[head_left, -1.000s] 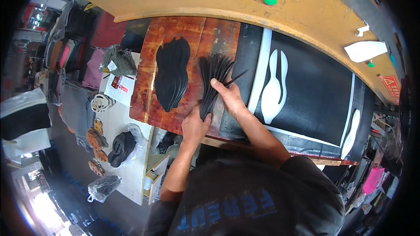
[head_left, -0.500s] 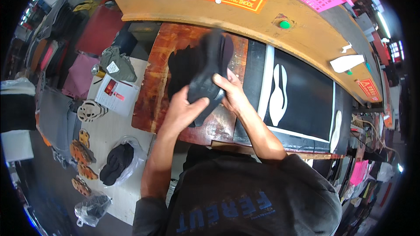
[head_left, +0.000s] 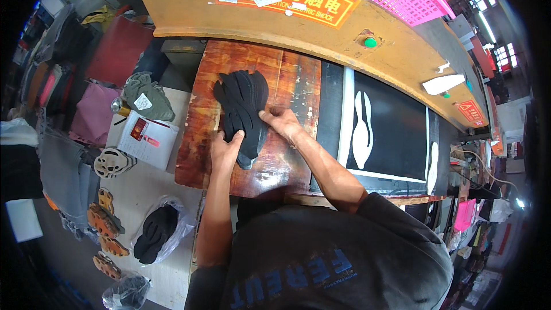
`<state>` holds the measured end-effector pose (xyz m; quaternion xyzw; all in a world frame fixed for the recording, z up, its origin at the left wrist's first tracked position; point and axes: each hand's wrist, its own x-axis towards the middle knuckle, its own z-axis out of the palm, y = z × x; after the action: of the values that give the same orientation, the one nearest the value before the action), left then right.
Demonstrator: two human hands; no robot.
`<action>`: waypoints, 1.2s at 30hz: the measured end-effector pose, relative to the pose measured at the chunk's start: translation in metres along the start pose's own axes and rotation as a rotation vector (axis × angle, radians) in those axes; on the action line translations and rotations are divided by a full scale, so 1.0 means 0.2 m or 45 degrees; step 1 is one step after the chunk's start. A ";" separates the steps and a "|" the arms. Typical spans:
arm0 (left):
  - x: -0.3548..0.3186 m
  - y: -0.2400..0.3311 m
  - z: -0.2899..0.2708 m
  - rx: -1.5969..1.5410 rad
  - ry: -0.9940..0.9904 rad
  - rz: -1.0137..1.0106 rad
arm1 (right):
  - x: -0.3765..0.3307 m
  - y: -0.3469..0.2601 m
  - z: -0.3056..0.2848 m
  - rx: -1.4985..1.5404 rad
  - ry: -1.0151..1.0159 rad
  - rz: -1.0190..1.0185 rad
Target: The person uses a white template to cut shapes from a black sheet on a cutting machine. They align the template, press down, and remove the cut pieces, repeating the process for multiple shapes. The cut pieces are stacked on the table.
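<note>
A stack of black die-cut sheet pieces (head_left: 244, 103), long and curved with slits through them, lies on a glossy reddish-brown board (head_left: 287, 163). At the stack's near left edge is my left hand (head_left: 225, 146), its thumb laid on top and its fingers closed round the side. My right hand (head_left: 279, 123) pinches the right edge, thumb uppermost; its other fingertips are partly hidden. The far ends of the pieces fan out slightly, and their near ends taper to a narrow tip.
A yellow machine beam (head_left: 189, 14) with a green button (head_left: 370, 42) spans the far side. On the right, a black mat (head_left: 396, 132) shows white cut-out shapes. Left of the board, a pale table (head_left: 166, 178) carries papers, orange cutting dies (head_left: 103, 219) and bagged black pieces (head_left: 156, 232).
Both hands have brought the black pieces left and down onto the board. Before, the bundle was raised and blurred by motion; now it lies gathered into one stack.
</note>
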<state>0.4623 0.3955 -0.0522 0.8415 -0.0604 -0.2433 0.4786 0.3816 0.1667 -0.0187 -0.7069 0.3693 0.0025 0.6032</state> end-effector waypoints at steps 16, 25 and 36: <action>-0.11 0.08 0.02 -0.765 -0.455 -0.033 | -0.15 -0.29 0.14 -0.052 -0.165 -0.085; -0.34 0.21 0.22 -1.168 -0.506 -0.081 | -0.42 -0.55 -0.12 -1.015 -0.145 -0.286; -0.25 0.12 0.30 -1.579 -0.578 -0.149 | -0.39 -0.38 0.05 -1.387 -0.168 -0.405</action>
<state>0.3940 0.3534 -0.0391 0.3398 0.0372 -0.4298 0.8357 0.3692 0.2151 0.0795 -0.9611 0.1653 0.1461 0.1664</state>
